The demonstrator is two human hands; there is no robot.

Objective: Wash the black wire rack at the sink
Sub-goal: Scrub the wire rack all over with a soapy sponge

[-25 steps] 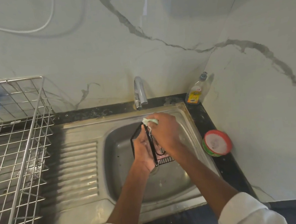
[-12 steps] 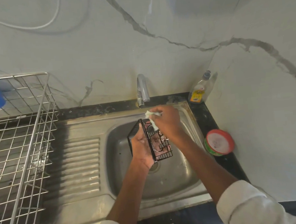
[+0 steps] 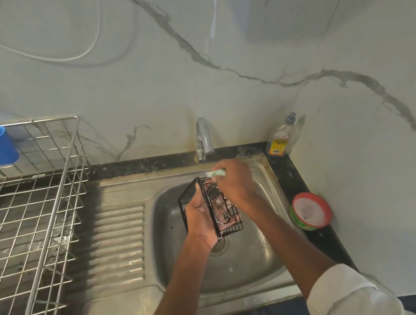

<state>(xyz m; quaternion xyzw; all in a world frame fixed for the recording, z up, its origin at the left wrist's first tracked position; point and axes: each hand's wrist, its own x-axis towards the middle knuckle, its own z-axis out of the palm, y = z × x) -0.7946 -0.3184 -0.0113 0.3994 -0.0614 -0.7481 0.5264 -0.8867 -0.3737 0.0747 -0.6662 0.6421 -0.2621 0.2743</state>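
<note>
I see the black rack [image 3: 210, 206] held over the sink [image 3: 262, 258] basin, just below the tap [image 3: 204, 138]; my left hand [image 3: 201, 217] grips its side, my right hand [image 3: 233, 182] pinches a pale sponge [image 3: 216, 173] against its top edge

1. I can read nothing for certain from here.
2. The bottle [image 3: 281, 138] in the corner, right of the tap [image 3: 204, 139], carries a yellow label [image 3: 277, 146]; its print is too small.
</note>
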